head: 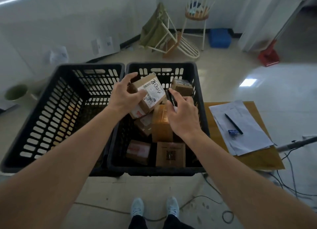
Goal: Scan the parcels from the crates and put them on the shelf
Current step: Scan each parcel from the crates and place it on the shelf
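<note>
Two black slatted crates stand side by side on the floor. The left crate looks bare inside. The right crate holds several cardboard parcels. My left hand grips a brown parcel with a white label and black handwriting, raised above the others. My right hand holds a small black scanner beside that label. Below lie a tape-wrapped parcel, a flat square one and a red-labelled one. No shelf is in view.
A low wooden board at the right carries papers, a pen and a blue clip. Cables trail across the floor at lower right. Behind the crates stand a stool, a tipped rack, a blue bin and a red dustpan. My feet are below the crates.
</note>
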A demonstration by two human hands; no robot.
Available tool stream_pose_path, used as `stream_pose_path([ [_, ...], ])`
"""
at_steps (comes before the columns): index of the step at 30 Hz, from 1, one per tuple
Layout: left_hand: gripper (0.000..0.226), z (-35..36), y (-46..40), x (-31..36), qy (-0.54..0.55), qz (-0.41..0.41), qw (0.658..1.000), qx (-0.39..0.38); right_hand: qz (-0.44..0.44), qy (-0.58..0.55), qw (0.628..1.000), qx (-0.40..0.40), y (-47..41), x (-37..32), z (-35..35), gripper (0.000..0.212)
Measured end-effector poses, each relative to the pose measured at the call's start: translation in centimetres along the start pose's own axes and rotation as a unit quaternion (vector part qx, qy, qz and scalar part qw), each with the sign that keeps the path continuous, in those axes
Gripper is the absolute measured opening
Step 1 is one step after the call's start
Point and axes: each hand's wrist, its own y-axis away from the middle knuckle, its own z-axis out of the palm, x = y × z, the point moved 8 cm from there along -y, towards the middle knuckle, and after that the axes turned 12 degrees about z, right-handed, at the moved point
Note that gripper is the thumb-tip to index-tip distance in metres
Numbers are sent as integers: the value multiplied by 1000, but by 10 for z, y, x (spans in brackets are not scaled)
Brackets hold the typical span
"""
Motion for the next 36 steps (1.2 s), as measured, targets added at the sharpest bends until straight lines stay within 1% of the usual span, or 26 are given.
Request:
stream_pose_path([
  [1,80,-2,1,1,19,-12,1000,4,1,-11,1000,-9,0,0,-1,52],
  [3,82,-5,1,1,51,-35,998,9,11,-36,999,-33,1,-1,-2,50],
  [8,61,-8,0,3,159,-74,985,7,20,-56,995,-80,4,-7,-6,50],
  [11,53,-15,0,9,189,-62,980,13,-1,-51,995,-87,6,-17,-15,51],
  [13,57,-22,0,11,197,-51,979,25,-21,-39,995,-91,8,-25,-21,52],
  [16,76,-36,1,12,204,-37,977,60,-53,-3,994,-96,10,-34,-31,52],
  [18,85,-44,2,17,190,-26,978,79,-75,32,991,-104,11,-41,-36,52],
  [19,85,-48,2,20,181,-17,980,86,-89,51,988,-112,12,-45,-38,52],
  [24,58,-70,4,31,169,25,979,108,-146,131,970,-147,23,-62,-43,52],
  [26,52,-79,6,36,147,36,983,104,-164,163,962,-147,29,-69,-44,52],
  [29,45,-92,9,46,74,72,992,79,-187,197,951,-146,37,-78,-45,52],
  [32,47,-102,13,51,21,87,994,63,-203,227,941,-148,44,-83,-43,51],
  [36,49,-112,17,52,-13,90,994,53,-209,250,932,-160,53,-87,-40,51],
])
